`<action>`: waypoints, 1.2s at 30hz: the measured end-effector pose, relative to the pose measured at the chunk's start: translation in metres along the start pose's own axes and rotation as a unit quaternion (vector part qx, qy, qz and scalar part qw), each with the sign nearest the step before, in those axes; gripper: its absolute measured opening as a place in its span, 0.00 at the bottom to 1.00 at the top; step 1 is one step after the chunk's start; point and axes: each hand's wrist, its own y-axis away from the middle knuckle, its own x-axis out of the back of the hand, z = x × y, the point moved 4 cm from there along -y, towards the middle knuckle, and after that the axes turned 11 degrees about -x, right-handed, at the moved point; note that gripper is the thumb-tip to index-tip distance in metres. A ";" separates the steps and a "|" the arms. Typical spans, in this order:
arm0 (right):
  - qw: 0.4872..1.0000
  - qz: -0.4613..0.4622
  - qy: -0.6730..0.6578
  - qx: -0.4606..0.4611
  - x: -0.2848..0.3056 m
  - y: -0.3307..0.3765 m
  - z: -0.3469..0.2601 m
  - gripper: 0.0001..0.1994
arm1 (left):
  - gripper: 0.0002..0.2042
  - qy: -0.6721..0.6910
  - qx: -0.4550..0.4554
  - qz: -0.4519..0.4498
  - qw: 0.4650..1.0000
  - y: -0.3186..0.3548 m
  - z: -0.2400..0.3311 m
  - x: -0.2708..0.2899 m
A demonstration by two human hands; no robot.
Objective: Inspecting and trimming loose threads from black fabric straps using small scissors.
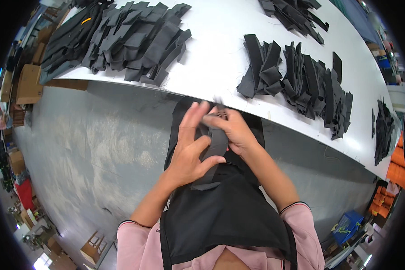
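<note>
1. I watch two bare hands at work over a black apron [225, 216], just below the edge of a white table [207, 58], from my remote seat.
2. A dark grey fabric strip [218, 145] is between the hands, in front of the wearer's body, its lower end hanging over the apron.
3. The right hand [234, 130] pinches the upper part of the strip, its thumb laid across the folded cloth; a small dark tip above its fingers is too blurred for me to identify.
4. The left hand [189, 150] curves around the strip's left side, thumb extended toward it and upper fingers raised and blurred; I cannot tell whether these fingers grip the cloth.
5. Across the tabletop I see similar dark strips in heaps: a broad left pile [137, 40], a looser right pile [308, 85], an upper pile [294, 15] near the far edge and a narrow bundle [382, 130] at far right.
6. Dark folded fabric [69, 45] with an orange mark borders the left pile; a cardboard box [30, 83] sits beyond, above a grey floor [94, 139].
</note>
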 end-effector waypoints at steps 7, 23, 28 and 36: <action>0.951 0.149 0.217 0.164 0.019 0.022 0.015 0.13 | 0.09 0.067 0.137 0.067 0.986 0.028 -0.036 -0.005; 0.811 0.164 0.463 0.317 0.014 0.084 -0.012 0.13 | 0.14 0.272 0.151 0.061 0.949 0.027 -0.028 -0.011; 0.832 0.185 0.405 0.331 0.016 0.092 -0.012 0.12 | 0.13 0.268 0.155 0.067 0.949 0.029 -0.029 -0.011; 0.830 0.177 0.412 0.331 0.011 0.093 -0.016 0.12 | 0.11 0.255 0.146 0.055 0.954 0.026 -0.028 -0.009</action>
